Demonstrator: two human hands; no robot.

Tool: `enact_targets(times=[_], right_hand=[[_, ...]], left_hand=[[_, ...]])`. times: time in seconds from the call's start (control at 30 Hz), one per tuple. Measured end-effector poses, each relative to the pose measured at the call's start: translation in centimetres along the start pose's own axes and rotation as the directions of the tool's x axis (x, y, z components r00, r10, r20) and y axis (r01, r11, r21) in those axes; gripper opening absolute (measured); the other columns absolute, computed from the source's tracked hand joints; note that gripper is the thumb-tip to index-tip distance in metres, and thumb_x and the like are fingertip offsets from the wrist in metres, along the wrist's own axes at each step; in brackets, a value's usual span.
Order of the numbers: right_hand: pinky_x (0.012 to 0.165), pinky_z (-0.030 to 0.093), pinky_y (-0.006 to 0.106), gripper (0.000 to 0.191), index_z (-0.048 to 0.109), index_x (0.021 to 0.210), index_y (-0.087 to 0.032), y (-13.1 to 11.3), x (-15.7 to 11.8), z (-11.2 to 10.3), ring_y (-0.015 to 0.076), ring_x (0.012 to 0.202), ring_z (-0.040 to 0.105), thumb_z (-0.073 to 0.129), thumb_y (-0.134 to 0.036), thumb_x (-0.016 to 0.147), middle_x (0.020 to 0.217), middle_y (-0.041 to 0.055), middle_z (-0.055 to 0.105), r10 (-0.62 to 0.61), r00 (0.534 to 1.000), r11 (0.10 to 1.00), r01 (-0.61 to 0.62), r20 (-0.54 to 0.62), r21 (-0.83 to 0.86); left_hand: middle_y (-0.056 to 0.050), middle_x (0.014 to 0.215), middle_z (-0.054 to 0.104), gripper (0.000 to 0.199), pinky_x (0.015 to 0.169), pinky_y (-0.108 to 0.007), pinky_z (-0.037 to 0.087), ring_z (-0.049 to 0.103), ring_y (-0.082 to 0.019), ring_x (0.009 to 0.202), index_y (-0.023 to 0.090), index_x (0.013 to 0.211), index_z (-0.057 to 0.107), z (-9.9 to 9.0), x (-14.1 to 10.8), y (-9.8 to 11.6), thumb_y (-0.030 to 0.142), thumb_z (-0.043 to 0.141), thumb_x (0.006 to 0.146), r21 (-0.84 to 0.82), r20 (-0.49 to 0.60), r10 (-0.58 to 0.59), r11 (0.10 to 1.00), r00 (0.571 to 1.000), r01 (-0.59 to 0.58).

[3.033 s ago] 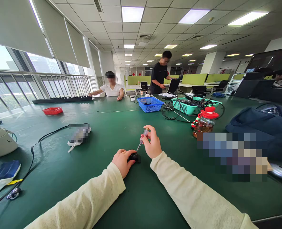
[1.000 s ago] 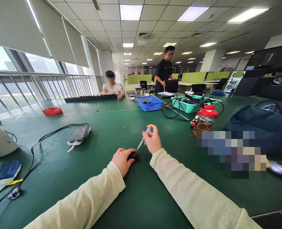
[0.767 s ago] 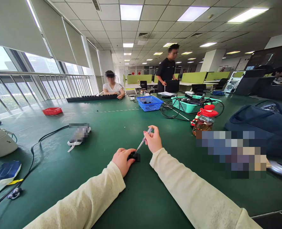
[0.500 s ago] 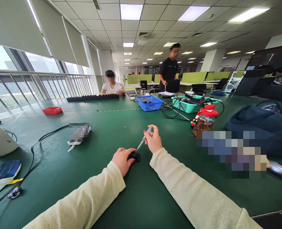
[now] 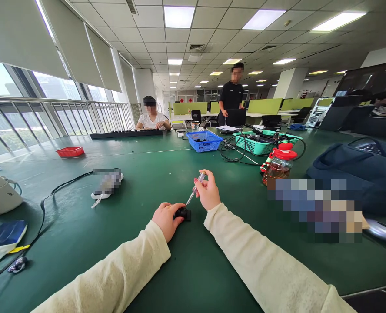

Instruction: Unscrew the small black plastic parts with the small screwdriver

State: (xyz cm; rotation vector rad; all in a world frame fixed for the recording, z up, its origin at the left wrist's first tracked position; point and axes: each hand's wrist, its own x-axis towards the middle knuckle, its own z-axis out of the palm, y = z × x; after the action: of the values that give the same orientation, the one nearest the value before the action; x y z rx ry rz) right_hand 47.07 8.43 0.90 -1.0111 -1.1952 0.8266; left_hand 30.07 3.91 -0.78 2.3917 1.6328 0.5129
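Fingers and thumb of my left hand (image 5: pixel 165 219) are closed around a small black part (image 5: pixel 186 214), pressing it on the green table top (image 5: pixel 212 265). Its exact kind is too small to tell, and my fingers cover its left side. My right hand (image 5: pixel 209 191) grips a screwdriver (image 5: pixel 194 189) with a clear handle. The shaft slants down to the left, and its tip meets the top of the black part beside my left fingertips.
Farther off are a blue basket (image 5: pixel 204 141), a green basket (image 5: pixel 258 145) with cables, and a red tray (image 5: pixel 70 151). A red-lidded jar (image 5: pixel 279 165) and a dark blue bag (image 5: pixel 359 174) stand right. Two people (image 5: pixel 152 115) are across the table.
My right fingers have shifted slightly around the screwdriver handle, with its tip still on the black part. My left hand keeps its hold.
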Motion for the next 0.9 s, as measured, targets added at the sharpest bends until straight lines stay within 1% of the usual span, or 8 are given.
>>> enact_targets(times=[0.1, 0.23, 0.37, 0.43, 0.53, 0.63, 0.8, 0.9], right_hand=[[0.046, 0.044, 0.024, 0.035, 0.045, 0.104, -0.024, 0.9, 0.6, -0.2, 0.0103, 0.038, 0.049, 0.059, -0.040, 0.076, 0.046, -0.0120, 0.050, 0.100, 0.993, 0.995, -0.099, -0.059, 0.009], [0.046, 0.045, 0.025, 0.035, 0.044, 0.098, -0.024, 1.8, 1.0, -0.5, 0.0106, 0.035, 0.049, 0.061, -0.041, 0.072, 0.046, -0.0122, 0.052, 0.194, 0.976, 0.981, -0.192, -0.097, 0.030], [0.043, 0.045, 0.026, 0.035, 0.043, 0.094, -0.024, 2.0, 1.1, -0.7, 0.0109, 0.034, 0.049, 0.063, -0.040, 0.070, 0.047, -0.0122, 0.051, 0.242, 0.962, 0.970, -0.240, -0.130, 0.029], [0.044, 0.045, 0.025, 0.034, 0.043, 0.094, -0.024, 1.7, 1.1, -0.7, 0.0105, 0.034, 0.048, 0.063, -0.039, 0.071, 0.047, -0.0123, 0.051, 0.232, 0.965, 0.973, -0.231, -0.123, 0.026], [0.046, 0.043, 0.024, 0.031, 0.043, 0.097, -0.024, 0.9, 0.8, -0.5, 0.0095, 0.036, 0.048, 0.059, -0.037, 0.074, 0.048, -0.0120, 0.050, 0.139, 0.988, 0.990, -0.137, -0.075, 0.026], [0.047, 0.043, 0.024, 0.032, 0.043, 0.103, -0.024, 0.1, 0.1, -0.2, 0.0101, 0.042, 0.050, 0.056, -0.036, 0.077, 0.055, -0.0091, 0.054, -0.018, 1.000, 0.999, 0.018, 0.005, 0.047], [0.055, 0.048, 0.028, 0.030, 0.046, 0.109, -0.024, -0.8, -1.1, -0.1, 0.0134, 0.056, 0.059, 0.054, -0.033, 0.081, 0.067, -0.0035, 0.060, -0.233, 0.966, 0.971, 0.237, 0.110, -0.028], [0.055, 0.048, 0.027, 0.030, 0.047, 0.109, -0.025, -0.9, -1.2, 0.0, 0.0134, 0.056, 0.059, 0.055, -0.032, 0.082, 0.067, -0.0036, 0.060, -0.253, 0.960, 0.964, 0.260, 0.122, -0.048]], left_hand=[[-0.004, 0.107, 0.070, 0.040, 0.100, -0.042, 0.043, 0.052, -0.025, 0.109, 0.025, 0.121, 0.061, 0.1, 0.0, -0.1, 0.019, 0.058, 0.082, -0.008, -0.005, 0.005, 1.000, 1.000, -0.005], [-0.004, 0.108, 0.070, 0.041, 0.100, -0.042, 0.043, 0.052, -0.025, 0.109, 0.025, 0.122, 0.060, 0.1, 0.0, -0.1, 0.018, 0.057, 0.082, -0.013, -0.008, 0.005, 1.000, 1.000, -0.005], [-0.004, 0.108, 0.070, 0.041, 0.100, -0.042, 0.043, 0.052, -0.025, 0.109, 0.026, 0.122, 0.060, 0.2, 0.0, -0.2, 0.018, 0.058, 0.081, -0.017, -0.012, 0.002, 1.000, 1.000, -0.003], [-0.003, 0.108, 0.070, 0.040, 0.100, -0.042, 0.043, 0.052, -0.025, 0.109, 0.026, 0.121, 0.061, 0.2, 0.1, -0.2, 0.019, 0.058, 0.081, -0.015, -0.014, 0.005, 1.000, 1.000, -0.005], [-0.003, 0.107, 0.070, 0.038, 0.100, -0.042, 0.043, 0.053, -0.025, 0.109, 0.027, 0.118, 0.062, 0.2, 0.0, -0.2, 0.019, 0.058, 0.081, -0.009, -0.016, 0.007, 1.000, 1.000, -0.007], [-0.004, 0.107, 0.070, 0.038, 0.100, -0.042, 0.043, 0.053, -0.025, 0.109, 0.026, 0.118, 0.062, 0.1, 0.0, -0.1, 0.018, 0.058, 0.081, -0.003, -0.015, 0.004, 1.000, 1.000, -0.004], [-0.004, 0.107, 0.070, 0.039, 0.100, -0.042, 0.044, 0.053, -0.025, 0.109, 0.026, 0.119, 0.062, 0.3, 0.1, -0.2, 0.018, 0.058, 0.081, 0.001, -0.021, 0.010, 1.000, 1.000, -0.010], [-0.004, 0.107, 0.070, 0.040, 0.100, -0.042, 0.043, 0.053, -0.025, 0.108, 0.026, 0.119, 0.062, 0.4, 0.1, -0.3, 0.018, 0.059, 0.081, -0.005, -0.024, 0.014, 1.000, 1.000, -0.014]])
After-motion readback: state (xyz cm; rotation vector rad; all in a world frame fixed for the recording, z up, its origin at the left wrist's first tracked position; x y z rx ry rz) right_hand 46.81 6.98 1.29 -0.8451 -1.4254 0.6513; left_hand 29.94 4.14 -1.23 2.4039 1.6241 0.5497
